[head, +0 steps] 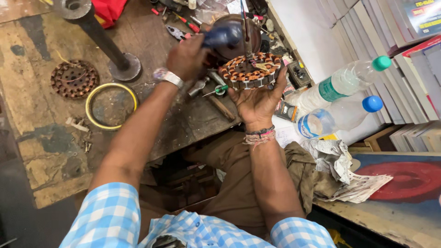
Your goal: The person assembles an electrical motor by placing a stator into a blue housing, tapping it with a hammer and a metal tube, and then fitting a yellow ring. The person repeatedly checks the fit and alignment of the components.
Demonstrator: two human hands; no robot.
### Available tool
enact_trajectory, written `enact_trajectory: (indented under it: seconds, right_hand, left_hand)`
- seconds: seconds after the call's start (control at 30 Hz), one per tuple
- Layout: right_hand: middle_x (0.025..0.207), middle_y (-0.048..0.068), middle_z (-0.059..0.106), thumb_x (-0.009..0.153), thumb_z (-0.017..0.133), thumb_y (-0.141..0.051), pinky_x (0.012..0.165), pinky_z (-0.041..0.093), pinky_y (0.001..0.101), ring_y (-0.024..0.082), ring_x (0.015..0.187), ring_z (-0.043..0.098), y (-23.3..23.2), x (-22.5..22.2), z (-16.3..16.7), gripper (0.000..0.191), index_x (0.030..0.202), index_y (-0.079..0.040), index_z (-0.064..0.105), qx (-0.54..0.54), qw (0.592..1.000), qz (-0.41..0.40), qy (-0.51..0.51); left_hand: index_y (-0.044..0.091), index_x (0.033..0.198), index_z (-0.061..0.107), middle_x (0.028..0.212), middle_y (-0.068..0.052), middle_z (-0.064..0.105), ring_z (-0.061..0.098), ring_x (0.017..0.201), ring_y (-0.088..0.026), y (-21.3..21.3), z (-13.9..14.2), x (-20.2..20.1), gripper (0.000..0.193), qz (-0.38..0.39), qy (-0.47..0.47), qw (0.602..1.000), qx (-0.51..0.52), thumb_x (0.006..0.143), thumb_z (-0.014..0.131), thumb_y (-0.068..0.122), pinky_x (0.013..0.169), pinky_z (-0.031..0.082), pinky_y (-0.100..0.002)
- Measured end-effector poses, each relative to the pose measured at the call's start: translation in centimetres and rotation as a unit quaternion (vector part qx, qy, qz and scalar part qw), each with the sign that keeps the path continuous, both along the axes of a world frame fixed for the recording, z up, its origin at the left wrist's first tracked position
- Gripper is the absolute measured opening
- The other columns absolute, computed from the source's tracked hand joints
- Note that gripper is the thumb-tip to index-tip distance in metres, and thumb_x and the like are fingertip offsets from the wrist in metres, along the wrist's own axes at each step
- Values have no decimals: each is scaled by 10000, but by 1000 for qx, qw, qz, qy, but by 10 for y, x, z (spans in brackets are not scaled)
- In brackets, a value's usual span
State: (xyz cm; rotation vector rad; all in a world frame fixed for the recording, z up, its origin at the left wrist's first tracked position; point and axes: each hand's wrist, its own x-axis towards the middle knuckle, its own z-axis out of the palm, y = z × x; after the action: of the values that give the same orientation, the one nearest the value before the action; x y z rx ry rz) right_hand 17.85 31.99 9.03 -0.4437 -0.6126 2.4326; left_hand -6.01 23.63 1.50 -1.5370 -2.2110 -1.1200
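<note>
My right hand [257,98] holds up a round motor stator [250,71] wound with copper coils, palm under it and fingers around its rim. My left hand [188,57] grips the dark blue handle of a tool [223,36] just left of the stator. A thin metal shaft [248,32] stands up from the stator's middle. A watch sits on my left wrist and thread bands on my right wrist.
On the worn wooden workbench [46,92] lie another copper-wound stator [74,79], a yellow ring [111,105], a black metal stand [105,46], pliers and screwdrivers [183,27]. Two plastic bottles [340,98] lie at the right beside stacked books [404,59] and crumpled newspaper [340,170].
</note>
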Motion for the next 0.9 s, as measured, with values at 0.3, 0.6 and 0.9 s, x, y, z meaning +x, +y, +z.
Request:
enact_trajectory:
  seconds: [0.3, 0.6, 0.9]
  right_hand:
    - [1267, 138, 657, 885, 701, -597, 716, 643, 615, 350, 1067, 716, -8, -4, -2, 731, 1411, -134, 493, 126, 991, 49, -18]
    - [1213, 129, 666, 905, 783, -331, 796, 646, 471, 270, 1079, 696, -42, -22, -12, 860, 1609, -100, 346, 256, 946, 146, -135]
    - [1179, 96, 654, 827, 810, -216, 669, 654, 459, 224, 985, 683, -62, -32, -12, 953, 1620, -106, 293, 282, 932, 130, -187]
  left_hand:
    - [-38, 943, 577, 776, -86, 682, 754, 660, -194, -117, -19, -10, 263, 89, -492, 849, 171, 1043, 700, 172, 541, 615, -330]
    - [-14, 1102, 566, 849, -66, 703, 739, 720, -148, -196, -7, 28, 162, 116, -460, 855, 208, 1033, 677, 81, 603, 633, -284]
    - [-19, 1103, 638, 842, -41, 722, 695, 706, -78, -206, 9, 53, 144, 147, -369, 899, 185, 1023, 710, 77, 594, 609, -250]
